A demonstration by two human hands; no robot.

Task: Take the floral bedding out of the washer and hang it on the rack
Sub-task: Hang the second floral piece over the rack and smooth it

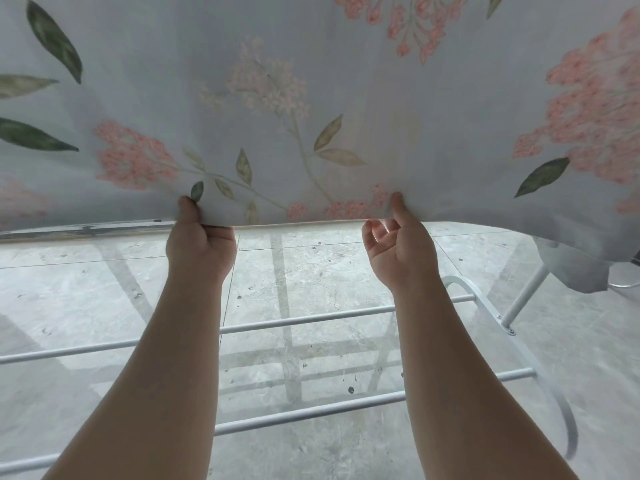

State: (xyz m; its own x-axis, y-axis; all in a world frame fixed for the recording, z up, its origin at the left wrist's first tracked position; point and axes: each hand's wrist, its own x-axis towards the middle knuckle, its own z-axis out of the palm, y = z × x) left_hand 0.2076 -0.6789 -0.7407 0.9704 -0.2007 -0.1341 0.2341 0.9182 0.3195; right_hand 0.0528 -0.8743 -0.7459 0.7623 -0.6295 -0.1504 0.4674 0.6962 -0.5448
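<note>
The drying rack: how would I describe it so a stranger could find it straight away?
Look below the floral bedding that fills the upper half, down to the grey tiled floor. Over it, nearer the camera, runs the drying rack: thin white metal rails lying parallel, joined at the right by a curved end. It is the only hard white tubing in view.

The scene is lit by soft, even daylight, and no harsh glare is seen. Light is passed through the floral bedding (311,98), so its print is rendered pale and washed at the centre. Faint, diffuse shadows are cast under the rack (304,320) onto the glossy floor (86,289). Straight lines are bowed near the edges by wide-angle distortion, and the rack's right end is slightly blurred.
</note>
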